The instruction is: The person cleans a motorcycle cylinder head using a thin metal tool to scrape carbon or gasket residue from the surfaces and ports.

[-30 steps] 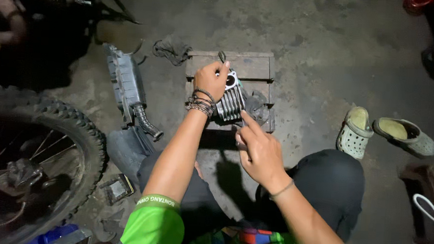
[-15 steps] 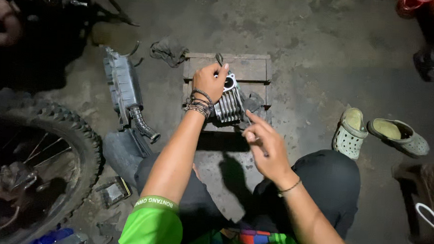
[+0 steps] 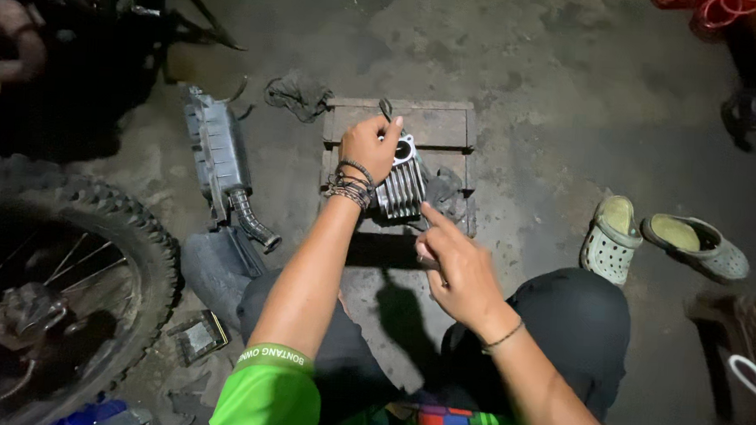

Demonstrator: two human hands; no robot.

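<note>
A: Where is the finned metal cylinder (image 3: 400, 186) now?

B: It lies on the small wooden pallet (image 3: 437, 126), on the near half of it, and a dark rag (image 3: 447, 194) is just at its right side. Its long axis runs away from the person, with the round opening at the far end.

A: Which hand has it?

B: The left hand (image 3: 368, 148). It is curled closed over the left, far part of the cylinder, the fingers bent over the top near the opening. The right hand (image 3: 456, 267) is nearer to the person than the pallet's near edge. From this hand the cylinder is forward and a little to the left. The index finger is stretched out and points to the fins, and its tip is very near them; I cannot tell if it touches. The other fingers are half folded and seem to hold nothing.

A: What is hard to see?

B: The left palm covers that side of the cylinder, so the grip under it is hidden. A thin dark thing stands up beyond the left hand; I cannot say what it is. To the left of the pallet lie a grey exhaust part (image 3: 219, 159) and a knobby tyre (image 3: 96, 251), partly cut off.
</note>
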